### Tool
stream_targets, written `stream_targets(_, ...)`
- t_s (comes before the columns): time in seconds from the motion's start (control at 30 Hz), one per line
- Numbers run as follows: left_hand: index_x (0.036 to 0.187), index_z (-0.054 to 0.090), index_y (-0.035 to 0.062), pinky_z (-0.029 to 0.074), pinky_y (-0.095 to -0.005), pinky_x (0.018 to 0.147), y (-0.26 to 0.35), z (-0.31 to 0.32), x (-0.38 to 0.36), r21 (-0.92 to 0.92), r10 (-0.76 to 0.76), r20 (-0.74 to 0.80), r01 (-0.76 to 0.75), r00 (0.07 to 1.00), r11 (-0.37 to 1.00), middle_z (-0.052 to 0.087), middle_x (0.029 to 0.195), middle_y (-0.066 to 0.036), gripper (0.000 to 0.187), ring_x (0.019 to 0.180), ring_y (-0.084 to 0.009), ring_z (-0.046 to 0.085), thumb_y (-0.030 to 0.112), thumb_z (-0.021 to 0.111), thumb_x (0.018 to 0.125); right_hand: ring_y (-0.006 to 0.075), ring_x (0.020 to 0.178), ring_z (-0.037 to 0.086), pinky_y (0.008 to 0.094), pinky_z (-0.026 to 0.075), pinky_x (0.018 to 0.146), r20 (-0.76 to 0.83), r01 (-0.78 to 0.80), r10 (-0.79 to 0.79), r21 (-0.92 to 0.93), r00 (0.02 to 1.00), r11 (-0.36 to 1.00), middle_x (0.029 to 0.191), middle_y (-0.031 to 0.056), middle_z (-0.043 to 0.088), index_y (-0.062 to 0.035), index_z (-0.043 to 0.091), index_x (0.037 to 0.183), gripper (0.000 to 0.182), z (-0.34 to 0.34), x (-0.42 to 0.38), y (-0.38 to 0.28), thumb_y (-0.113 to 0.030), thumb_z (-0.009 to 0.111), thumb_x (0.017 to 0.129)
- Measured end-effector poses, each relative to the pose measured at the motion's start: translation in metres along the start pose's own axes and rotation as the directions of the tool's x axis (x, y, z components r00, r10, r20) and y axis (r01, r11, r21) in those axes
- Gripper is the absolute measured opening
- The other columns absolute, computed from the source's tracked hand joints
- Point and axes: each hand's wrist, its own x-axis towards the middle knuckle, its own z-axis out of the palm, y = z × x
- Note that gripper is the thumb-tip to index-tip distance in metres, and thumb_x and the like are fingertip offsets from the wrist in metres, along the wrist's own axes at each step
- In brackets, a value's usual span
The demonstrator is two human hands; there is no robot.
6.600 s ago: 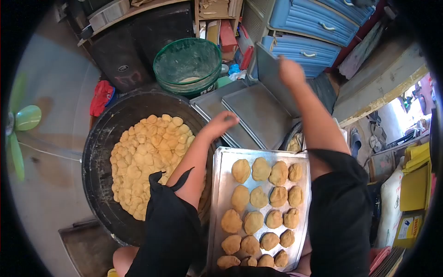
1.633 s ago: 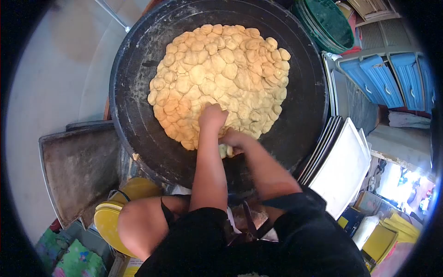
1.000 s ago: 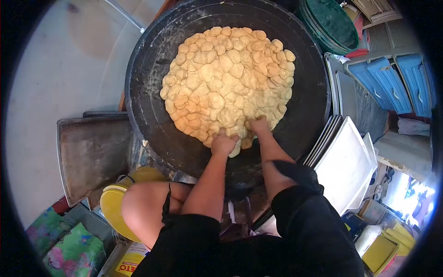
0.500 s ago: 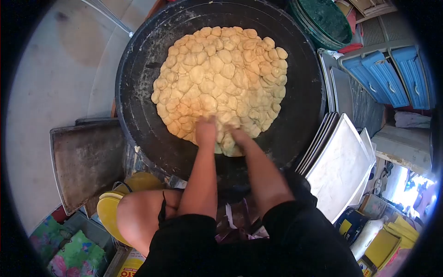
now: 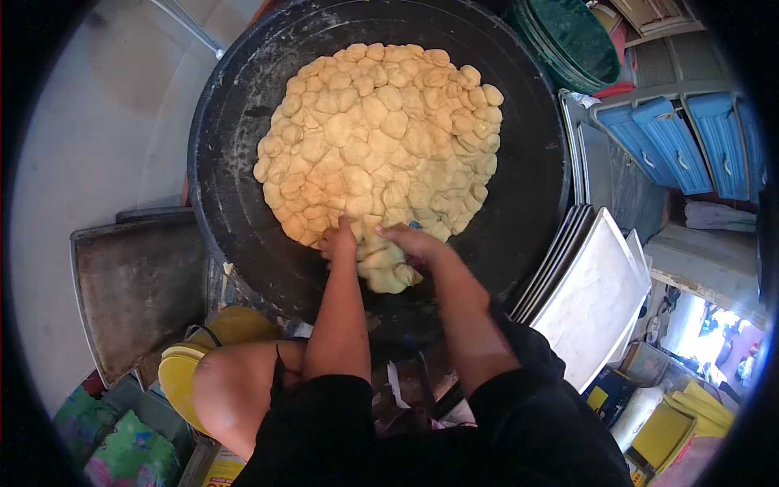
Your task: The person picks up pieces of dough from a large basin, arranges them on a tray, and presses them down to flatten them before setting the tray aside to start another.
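Note:
A broad mass of pale yellow dough point(image 5: 373, 150), made of many rounded lumps pressed together, lies in a large black round tub point(image 5: 231, 170). At its near edge, my left hand point(image 5: 339, 242) has its fingers curled against the dough, thumb pointing away from me. My right hand point(image 5: 415, 243) grips the near right edge, its thumb on top and its other fingers partly hidden. Between the hands, a smoother flap of dough point(image 5: 385, 269) bulges toward me. A small blue spot shows beside my right hand; I cannot make out what it is.
Dark baking trays point(image 5: 142, 284) lean at the left of the tub, and a stack of trays point(image 5: 580, 300) stands at the right. A yellow bucket point(image 5: 182, 381) sits by my left knee. Green tubs point(image 5: 572, 40) and blue drawers point(image 5: 673, 142) are at the back right.
Both hands have moved slightly toward me and a little farther apart. The near edge of the dough now bulges out between them, lower in the tub.

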Motion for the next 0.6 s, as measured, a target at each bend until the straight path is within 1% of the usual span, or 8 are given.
stream_targets(0.17, 0.142, 0.028, 0.0020, 0.035, -0.0510, 0.098, 0.012, 0.017, -0.028, 0.158, 0.199, 0.117, -0.216, 0.973, 0.963, 0.042, 0.136, -0.021, 0.092, 0.118, -0.0362, 0.048, 0.062, 0.056, 0.078, 0.0316, 0.110, 0.053, 0.0426, 0.047, 0.089, 0.158, 0.038, -0.029, -0.059, 0.987, 0.998, 0.127, 0.0221, 0.045, -0.0073, 0.038, 0.137, 0.078, -0.034, 0.048, -0.014, -0.055, 0.060, 0.080)
stream_targets(0.23, 0.135, 0.039, 0.0038, 0.040, -0.0498, 0.094, 0.034, -0.011, -0.064, 0.067, 0.185, 0.701, -0.321, 0.689, 0.945, 0.043, 0.133, -0.021, 0.079, 0.121, -0.0361, 0.044, 0.059, 0.056, 0.081, 0.0353, 0.112, 0.051, 0.0438, 0.045, 0.092, -0.545, 0.245, -0.344, -0.248, 0.765, 0.937, 0.130, 0.0251, 0.041, -0.0081, 0.039, 0.138, 0.084, -0.010, 0.054, -0.003, -0.057, 0.064, 0.075)
stream_targets(0.33, 0.122, 0.049, 0.0015, 0.045, -0.0474, 0.087, 0.045, -0.033, -0.010, 0.006, 0.064, 0.822, -0.122, 0.566, 0.993, 0.049, 0.126, -0.020, 0.065, 0.112, -0.0340, 0.050, 0.050, 0.060, 0.081, 0.0357, 0.122, 0.043, 0.0452, 0.043, 0.095, -0.303, 0.097, -0.419, -0.702, 0.856, 0.705, 0.129, 0.0236, 0.044, -0.0081, 0.037, 0.139, 0.087, 0.000, 0.044, 0.004, -0.058, 0.065, 0.074)
stream_targets(0.4, 0.125, 0.052, 0.0002, 0.047, -0.0481, 0.079, 0.022, -0.020, 0.051, -0.006, 0.306, 0.386, -0.329, 0.870, 0.944, 0.054, 0.123, -0.022, 0.060, 0.105, -0.0375, 0.056, 0.045, 0.053, 0.084, 0.0351, 0.119, 0.045, 0.0457, 0.044, 0.093, 0.022, 0.245, -0.298, -0.631, 0.954, 0.736, 0.129, 0.0203, 0.046, -0.0065, 0.045, 0.133, 0.080, 0.000, 0.008, -0.007, -0.056, 0.066, 0.074)
stream_targets(0.5, 0.121, 0.054, -0.0023, 0.036, -0.0522, 0.096, 0.024, -0.013, -0.001, 0.180, 0.302, 0.026, -0.302, 0.953, 0.936, 0.049, 0.128, -0.024, 0.057, 0.117, -0.0399, 0.046, 0.041, 0.051, 0.085, 0.0332, 0.108, 0.052, 0.0413, 0.048, 0.086, 0.521, 0.176, 0.109, -0.467, 0.846, 0.866, 0.128, 0.0205, 0.046, -0.0053, 0.050, 0.128, 0.071, -0.027, -0.015, -0.041, -0.053, 0.064, 0.078)
stream_targets(0.53, 0.119, 0.055, -0.0047, 0.025, -0.0533, 0.104, -0.004, 0.029, 0.013, -0.110, 0.254, -0.133, -0.269, 0.958, 0.957, 0.042, 0.135, -0.027, 0.057, 0.127, -0.0413, 0.035, 0.041, 0.049, 0.086, 0.0289, 0.106, 0.052, 0.0357, 0.051, 0.080, 0.511, 0.221, -0.019, -0.338, 0.860, 0.915, 0.123, 0.0203, 0.049, -0.0032, 0.051, 0.126, 0.066, -0.042, -0.018, -0.035, -0.054, 0.056, 0.084)
stream_targets(0.57, 0.119, 0.055, -0.0047, 0.025, -0.0533, 0.104, -0.003, 0.030, 0.009, -0.109, 0.257, -0.138, -0.273, 0.956, 0.956, 0.042, 0.135, -0.027, 0.057, 0.127, -0.0413, 0.035, 0.041, 0.049, 0.086, 0.0289, 0.106, 0.052, 0.0357, 0.051, 0.080, 0.512, 0.226, -0.024, -0.337, 0.858, 0.914, 0.123, 0.0203, 0.049, -0.0032, 0.051, 0.126, 0.066, -0.056, -0.009, -0.024, -0.054, 0.056, 0.084)
stream_targets(0.6, 0.122, 0.054, -0.0038, 0.025, -0.0519, 0.105, -0.001, 0.027, 0.004, 0.162, 0.328, 0.247, -0.372, 0.912, 0.914, 0.042, 0.135, -0.028, 0.058, 0.127, -0.0391, 0.035, 0.042, 0.049, 0.086, 0.0272, 0.109, 0.051, 0.0354, 0.051, 0.080, 0.285, 0.143, -0.023, -0.410, 0.958, 0.901, 0.124, 0.0212, 0.050, -0.0023, 0.051, 0.126, 0.068, -0.071, 0.010, -0.011, -0.057, 0.053, 0.085)
